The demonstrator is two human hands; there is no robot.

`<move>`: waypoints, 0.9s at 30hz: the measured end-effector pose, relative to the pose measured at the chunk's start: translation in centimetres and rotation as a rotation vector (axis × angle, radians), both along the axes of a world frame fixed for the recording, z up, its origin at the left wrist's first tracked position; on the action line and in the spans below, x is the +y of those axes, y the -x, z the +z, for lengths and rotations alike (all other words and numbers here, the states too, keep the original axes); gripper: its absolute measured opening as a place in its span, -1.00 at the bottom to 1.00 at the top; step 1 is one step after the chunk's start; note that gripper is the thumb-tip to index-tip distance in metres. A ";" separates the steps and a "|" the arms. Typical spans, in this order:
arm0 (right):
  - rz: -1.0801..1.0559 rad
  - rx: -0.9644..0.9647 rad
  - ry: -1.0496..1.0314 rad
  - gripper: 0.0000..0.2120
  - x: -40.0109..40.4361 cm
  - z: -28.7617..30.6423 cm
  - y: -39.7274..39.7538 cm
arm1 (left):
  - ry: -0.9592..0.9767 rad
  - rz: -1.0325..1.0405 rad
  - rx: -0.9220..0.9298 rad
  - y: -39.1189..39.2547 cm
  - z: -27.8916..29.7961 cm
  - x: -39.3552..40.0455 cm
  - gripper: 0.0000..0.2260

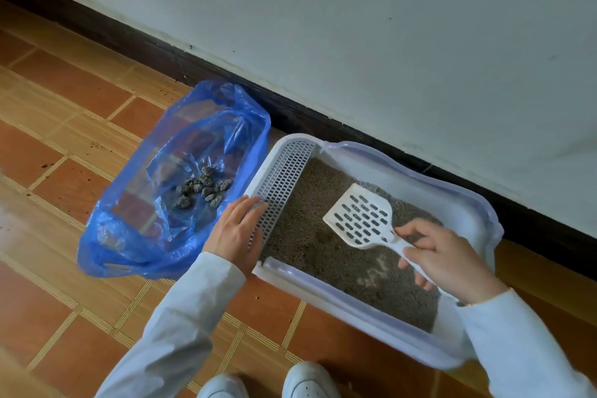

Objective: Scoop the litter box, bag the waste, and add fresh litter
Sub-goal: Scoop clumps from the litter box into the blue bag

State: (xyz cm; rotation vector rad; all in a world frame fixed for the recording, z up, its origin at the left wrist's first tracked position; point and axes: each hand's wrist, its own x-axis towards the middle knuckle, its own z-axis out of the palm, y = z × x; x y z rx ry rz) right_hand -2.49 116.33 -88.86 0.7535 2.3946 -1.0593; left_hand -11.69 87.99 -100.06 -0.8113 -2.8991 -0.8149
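We find grey clumps (202, 188) already in the open blue plastic bag (129, 229). Right hand (449, 255) grips the white slotted scoop (361, 220); left hand (239, 229) lies flat, fingers open, on the white litter box (371, 310) rim. Bagging unfinished, fresh litter unseen.

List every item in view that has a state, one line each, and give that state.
Blue plastic bag: open on the floor, dark clumps inside.
White plastic litter box: holds grey litter, grated step at its left end.
White slotted scoop: empty, raised over the litter.
Right hand: gripping the scoop handle.
Left hand: flat on the box's grated edge.
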 end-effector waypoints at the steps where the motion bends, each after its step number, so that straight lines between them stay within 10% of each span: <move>1: 0.015 -0.056 0.004 -0.72 0.4 -0.5 -0.5 | 0.005 -0.006 -0.003 0.0 0.0 0.2 -0.59; 9: 0.317 -0.169 -0.369 -0.74 1.4 -3.5 -1.1 | 0.049 -0.047 0.000 -0.2 -0.2 0.6 -0.60; 27: 0.203 -0.287 0.349 -0.70 -1.6 -8.1 2.0 | 0.033 -0.028 0.050 -0.2 -0.9 0.2 -0.67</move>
